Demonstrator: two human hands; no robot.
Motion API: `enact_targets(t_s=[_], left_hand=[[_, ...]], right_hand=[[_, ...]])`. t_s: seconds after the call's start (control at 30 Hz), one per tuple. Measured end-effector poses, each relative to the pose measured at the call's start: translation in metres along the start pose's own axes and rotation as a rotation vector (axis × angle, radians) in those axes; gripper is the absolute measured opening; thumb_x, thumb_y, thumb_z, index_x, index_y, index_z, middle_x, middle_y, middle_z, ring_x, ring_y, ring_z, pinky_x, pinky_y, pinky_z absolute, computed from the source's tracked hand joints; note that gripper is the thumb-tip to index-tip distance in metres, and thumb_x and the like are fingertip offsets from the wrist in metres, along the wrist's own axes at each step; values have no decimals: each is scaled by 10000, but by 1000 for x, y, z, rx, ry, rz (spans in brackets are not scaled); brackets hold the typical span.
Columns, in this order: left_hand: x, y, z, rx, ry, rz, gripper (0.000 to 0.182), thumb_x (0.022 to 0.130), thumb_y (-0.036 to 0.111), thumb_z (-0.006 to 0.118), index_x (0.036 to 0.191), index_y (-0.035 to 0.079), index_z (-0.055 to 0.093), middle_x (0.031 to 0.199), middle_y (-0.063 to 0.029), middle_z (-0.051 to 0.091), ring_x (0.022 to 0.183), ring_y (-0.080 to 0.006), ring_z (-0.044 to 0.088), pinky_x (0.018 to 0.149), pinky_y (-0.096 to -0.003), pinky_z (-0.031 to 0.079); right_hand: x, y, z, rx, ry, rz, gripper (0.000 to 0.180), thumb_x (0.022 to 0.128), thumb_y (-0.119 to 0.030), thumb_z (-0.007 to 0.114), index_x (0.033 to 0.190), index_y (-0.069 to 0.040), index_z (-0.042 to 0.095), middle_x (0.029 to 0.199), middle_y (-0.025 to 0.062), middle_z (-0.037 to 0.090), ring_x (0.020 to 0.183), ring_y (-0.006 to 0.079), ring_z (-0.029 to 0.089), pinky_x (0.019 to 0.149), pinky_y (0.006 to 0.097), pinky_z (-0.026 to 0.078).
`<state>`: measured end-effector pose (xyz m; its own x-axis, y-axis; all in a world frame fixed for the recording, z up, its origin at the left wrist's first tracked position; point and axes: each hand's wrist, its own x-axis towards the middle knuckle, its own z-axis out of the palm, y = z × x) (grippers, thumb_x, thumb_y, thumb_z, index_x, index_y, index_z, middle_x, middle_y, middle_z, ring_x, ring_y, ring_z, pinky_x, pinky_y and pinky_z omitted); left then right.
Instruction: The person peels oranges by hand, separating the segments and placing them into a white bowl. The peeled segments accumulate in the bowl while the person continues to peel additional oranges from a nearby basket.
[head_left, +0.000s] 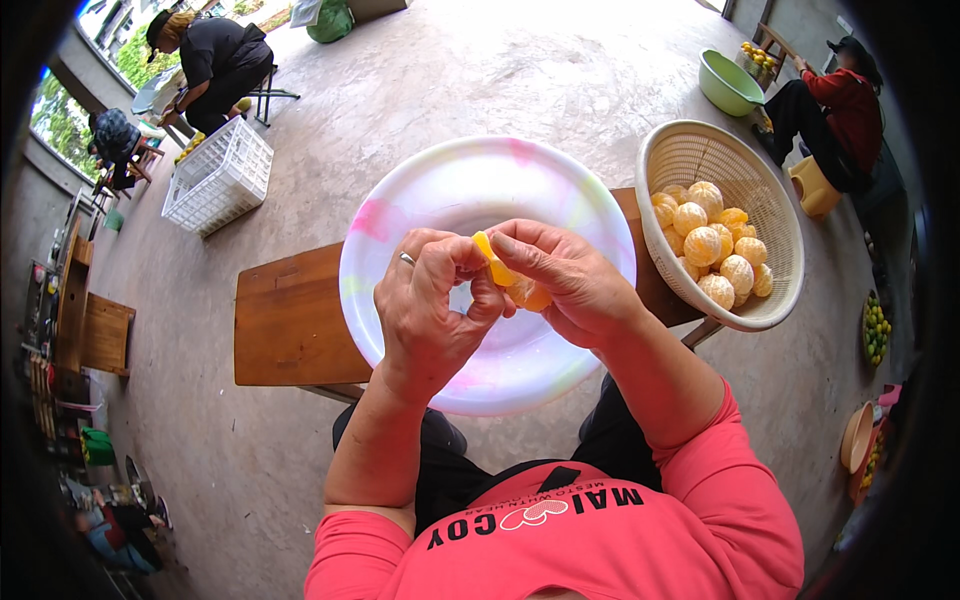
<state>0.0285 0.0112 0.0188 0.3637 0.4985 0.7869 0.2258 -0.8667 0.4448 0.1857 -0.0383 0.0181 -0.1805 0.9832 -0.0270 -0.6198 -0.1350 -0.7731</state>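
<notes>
Both of my hands meet above a wide, pale plastic basin (480, 161) with pink and yellow tints. My left hand (442, 300), with a ring on one finger, pinches an orange citrus segment (495, 259). In my right hand (574, 281) is the rest of the peeled citrus fruit (534, 294), its pith-streaked segments partly hidden by the fingers. Below the hands the basin's middle is mostly covered from sight. At the right stands a cream plastic colander basket (772, 180) holding several peeled citrus fruits (703, 246).
A wooden bench (296, 319) passes under the basin. A white plastic crate (221, 180) stands on the concrete floor at upper left, near a seated person (221, 64) in black. Another person (840, 112) in red sits at upper right beside a green basin (727, 82).
</notes>
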Motion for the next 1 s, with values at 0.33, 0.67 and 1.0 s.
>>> enact_targets(t_s=[0.33,0.67,1.0], left_hand=[[-1,-1,1,70,-34,60,272,683,-14,735,891,70,581,776,-58,609,719,-231,629,578,-324,526],[0,-1,3,57,-63,99,304,664,-23,731,898,82,567,779,-41,597,705,-220,616,573,-305,513],[-1,-2,-6,-397,-56,-325,182,750,-86,655,878,25,588,816,-46,608,719,-116,586,639,-246,497]], right_hand=[[0,6,-2,-199,57,-89,310,980,-278,594,1103,7,588,881,44,621,678,85,569,601,219,459],[-1,7,-5,-296,97,-122,317,1011,-216,529,1214,27,538,1072,70,613,976,114,610,849,248,504],[-3,-7,-4,-81,92,-102,390,1003,-264,549,1256,33,568,1058,97,663,922,119,632,722,250,517]])
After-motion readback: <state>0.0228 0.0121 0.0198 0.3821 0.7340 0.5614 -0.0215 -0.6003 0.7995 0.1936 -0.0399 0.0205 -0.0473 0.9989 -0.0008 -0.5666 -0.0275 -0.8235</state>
